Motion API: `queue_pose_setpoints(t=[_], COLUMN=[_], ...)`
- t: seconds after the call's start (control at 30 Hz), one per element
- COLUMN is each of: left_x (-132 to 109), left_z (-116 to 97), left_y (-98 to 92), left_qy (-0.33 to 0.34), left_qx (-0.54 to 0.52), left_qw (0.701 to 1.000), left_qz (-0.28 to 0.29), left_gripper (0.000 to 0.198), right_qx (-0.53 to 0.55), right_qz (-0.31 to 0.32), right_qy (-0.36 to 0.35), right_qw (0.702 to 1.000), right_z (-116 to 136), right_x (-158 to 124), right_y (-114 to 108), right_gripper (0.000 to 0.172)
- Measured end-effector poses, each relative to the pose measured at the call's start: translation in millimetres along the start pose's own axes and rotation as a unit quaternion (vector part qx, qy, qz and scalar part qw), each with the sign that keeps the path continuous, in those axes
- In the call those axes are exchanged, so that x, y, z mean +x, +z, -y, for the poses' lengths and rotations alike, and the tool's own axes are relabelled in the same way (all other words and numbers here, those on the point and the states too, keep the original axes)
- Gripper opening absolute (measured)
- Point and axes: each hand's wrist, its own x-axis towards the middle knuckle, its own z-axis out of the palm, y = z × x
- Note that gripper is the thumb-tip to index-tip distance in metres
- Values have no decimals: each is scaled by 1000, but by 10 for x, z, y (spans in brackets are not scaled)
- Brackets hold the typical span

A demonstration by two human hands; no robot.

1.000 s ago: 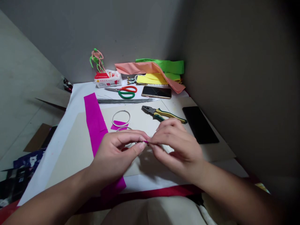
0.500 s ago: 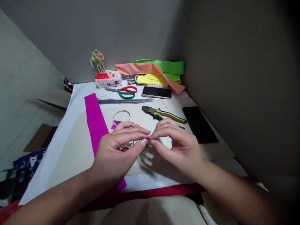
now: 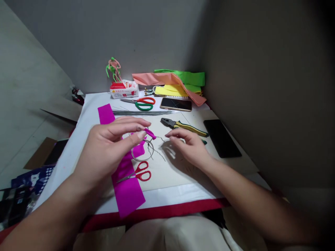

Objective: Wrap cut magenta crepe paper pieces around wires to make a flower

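My left hand [image 3: 110,146] is raised over the sheet, its thumb and fingers pinching a short magenta-wrapped wire [image 3: 150,133]. Below that wire hangs a thin wire ring [image 3: 138,153], with loose dark wire ends [image 3: 155,148] trailing from it. My right hand [image 3: 188,146] is open and holds nothing, its fingertips a little to the right of those wire ends. Small red-handled scissors [image 3: 140,173] lie on a magenta crepe paper strip [image 3: 127,191] just below the ring.
Green-and-yellow-handled pliers [image 3: 184,127] lie beyond my right hand. Farther back are a bundle of wires [image 3: 141,112], large red-and-green scissors [image 3: 138,103], a phone [image 3: 176,104], coloured paper sheets [image 3: 167,78] and a black slab [image 3: 222,137]. Walls close in behind and right.
My hands have come apart. The left hand has lifted up and left with the wrapped wire, the right has drawn back, and the red scissors and ring now show.
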Motion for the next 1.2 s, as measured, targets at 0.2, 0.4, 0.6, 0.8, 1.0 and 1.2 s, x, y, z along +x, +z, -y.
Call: queue_pose_setpoints(t=[0.2,0.4,0.6,0.8,1.0,1.2], left_x=[55,148,232,281,343,415], left_z=[-102,-186,-126,-79,-101,-54], left_y=[-127,-172,-273,-394,-412,-464], left_qy=[-64,-133,-154,-136,-119,-91], left_qx=[-100,-251,-280,-340,-385,-370], left_qw=[992,956,946,930,915,923], left_qz=[-52,-78,-46,-8,-10,-56], left_gripper=[15,17,15,17,11,19], right_qx=[-290,-323,-303,-273,-378,-412], right_qz=[173,150,154,181,211,214], right_qy=[-186,-217,-216,-196,-176,-150], right_qw=[923,909,915,924,884,873], right_z=[-50,-169,-160,76,97,51], right_x=[-171,-143,-160,-79,442,679], right_y=[271,315,296,230,623,1038], right_gripper=[29,13,12,17,22,47])
